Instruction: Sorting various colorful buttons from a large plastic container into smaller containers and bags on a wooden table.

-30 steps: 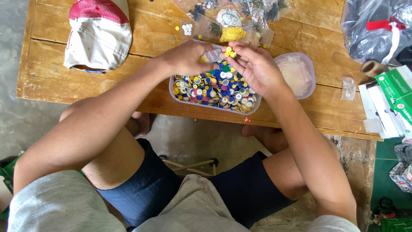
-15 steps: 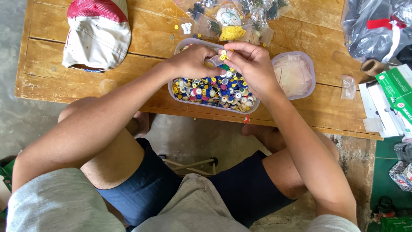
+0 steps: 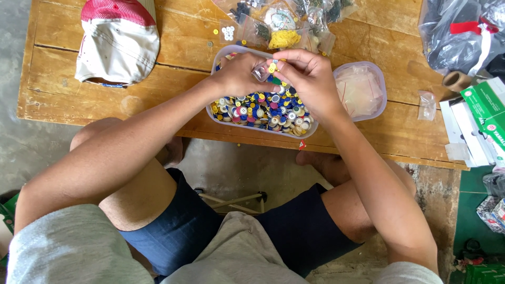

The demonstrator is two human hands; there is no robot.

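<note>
A clear plastic tub [image 3: 313, 129] full of mixed coloured buttons [image 3: 263, 110] sits at the near edge of the wooden table [image 3: 179, 47]. Above it my left hand [image 3: 239, 73] pinches a small clear plastic bag [image 3: 259, 72]. My right hand [image 3: 310, 79] meets it, with a yellow button [image 3: 272, 68] pinched at its fingertips by the bag's mouth. The hands hide the tub's far side.
A second tub [image 3: 363, 89] with empty clear bags stands right of the first. Filled button bags [image 3: 284, 26] lie behind. A red-and-white cap [image 3: 118, 42] rests at the left. Dark plastic bags [image 3: 463, 37], a tape roll [image 3: 456, 80] and green boxes [image 3: 486, 113] crowd the right.
Both hands have drifted slightly toward the far side of the tub, staying together over the buttons. The yellow button has come up to the small bag's mouth.
</note>
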